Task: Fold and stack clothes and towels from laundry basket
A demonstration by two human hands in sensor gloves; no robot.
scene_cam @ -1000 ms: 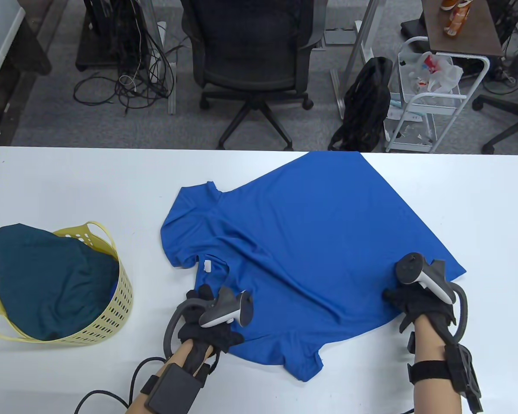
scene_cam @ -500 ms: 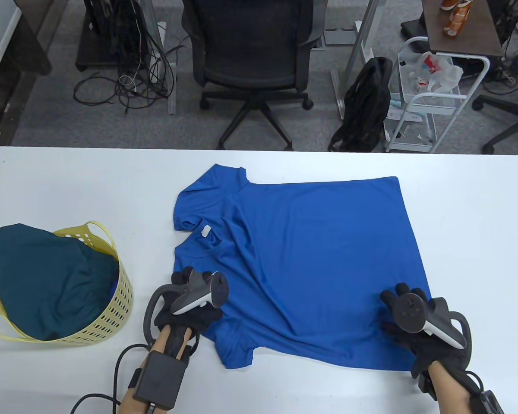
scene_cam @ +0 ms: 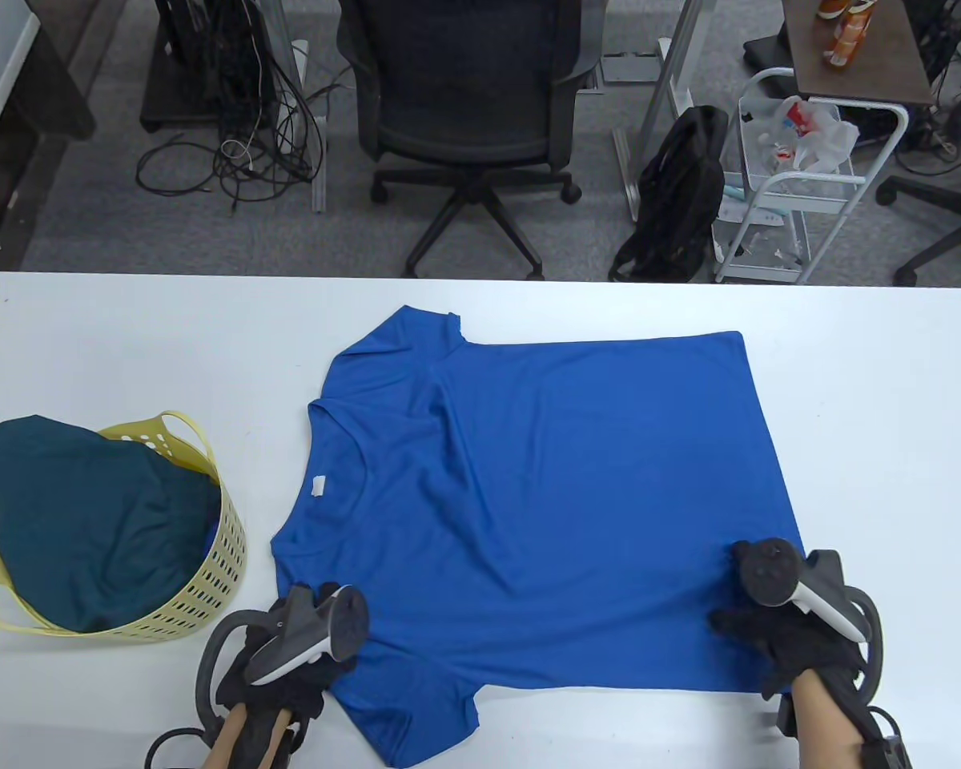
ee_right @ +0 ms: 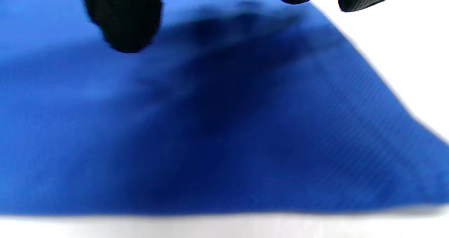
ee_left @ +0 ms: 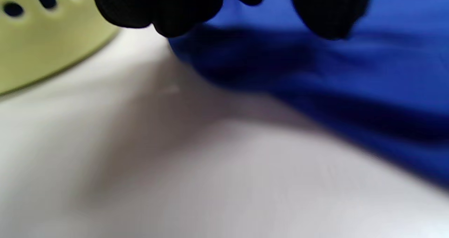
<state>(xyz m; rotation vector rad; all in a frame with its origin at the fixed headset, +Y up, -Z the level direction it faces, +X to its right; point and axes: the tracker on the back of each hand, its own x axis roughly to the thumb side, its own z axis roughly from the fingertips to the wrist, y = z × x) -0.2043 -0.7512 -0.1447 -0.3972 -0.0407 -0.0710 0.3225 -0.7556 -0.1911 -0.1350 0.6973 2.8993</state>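
A blue t-shirt [scene_cam: 544, 481] lies spread flat on the white table [scene_cam: 128, 344], collar to the left, hem to the right. My left hand [scene_cam: 320, 602] is at the shirt's near shoulder by the near sleeve. In the left wrist view its fingers [ee_left: 158, 10] hold the shirt's edge [ee_left: 350, 73], which is slightly raised. My right hand [scene_cam: 735, 593] is over the near hem corner. In the right wrist view its fingertips [ee_right: 119, 24] hang spread just above the fabric [ee_right: 210, 125], with nothing between them.
A yellow perforated laundry basket [scene_cam: 224, 553] stands at the left, close to my left hand, and also shows in the left wrist view [ee_left: 42, 38]. A dark teal garment [scene_cam: 88, 521] fills it. Beyond the table's far edge stand an office chair [scene_cam: 464, 104] and a cart.
The shirt has been dragged toward me and straightened from a skewed, wrinkled lie. My left hand pulled the collar and shoulder to the near left. My right hand stayed at the hem corner.
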